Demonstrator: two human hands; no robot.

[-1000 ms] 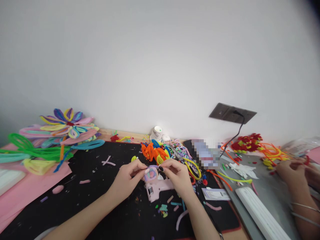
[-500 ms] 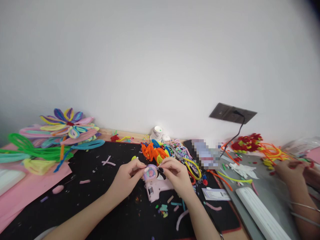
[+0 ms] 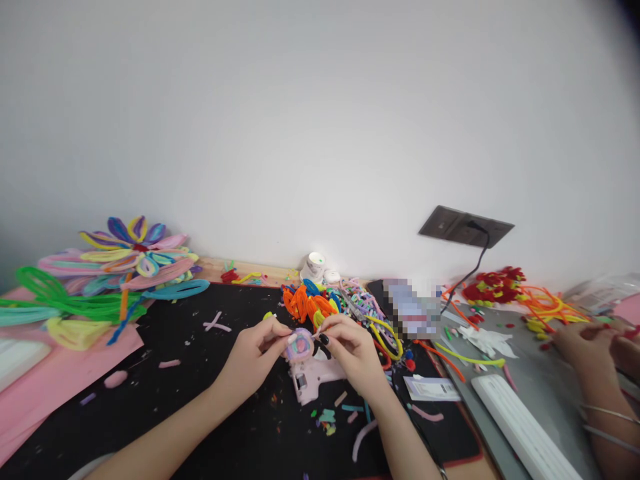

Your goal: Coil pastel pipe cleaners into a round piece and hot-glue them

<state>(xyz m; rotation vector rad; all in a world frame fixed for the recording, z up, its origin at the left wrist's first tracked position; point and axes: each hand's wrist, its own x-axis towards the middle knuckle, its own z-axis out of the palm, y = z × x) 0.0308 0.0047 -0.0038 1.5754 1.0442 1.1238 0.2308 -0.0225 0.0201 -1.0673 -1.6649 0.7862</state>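
Observation:
My left hand (image 3: 257, 357) pinches the left edge of a round pastel pipe-cleaner piece (image 3: 301, 345), coiled in lilac, pink and blue-green. At its right edge my right hand (image 3: 354, 353) is closed, thumb and forefinger together on a thin pale strand; whether the strand belongs to the coil I cannot tell. Directly beneath both hands a pink glue gun (image 3: 313, 381) lies on the black mat (image 3: 200, 400), partly hidden by the coil and my right fingers. Small pipe-cleaner snippets (image 3: 327, 416) are scattered just in front of it.
Pipe-cleaner flowers (image 3: 140, 250) and green loops (image 3: 75, 303) lie at left on pink paper (image 3: 55, 400). Behind my hands are orange pipe cleaners (image 3: 305, 303) and a white cup (image 3: 315, 265). A white bar (image 3: 520, 427) lies at right, near a co-worker's hands (image 3: 590, 347).
My right thumb and fingers have shifted slightly at the coil's right edge, showing a dark thumbnail. My left hand and the coil stay nearly in place. The co-worker's hands moved a little.

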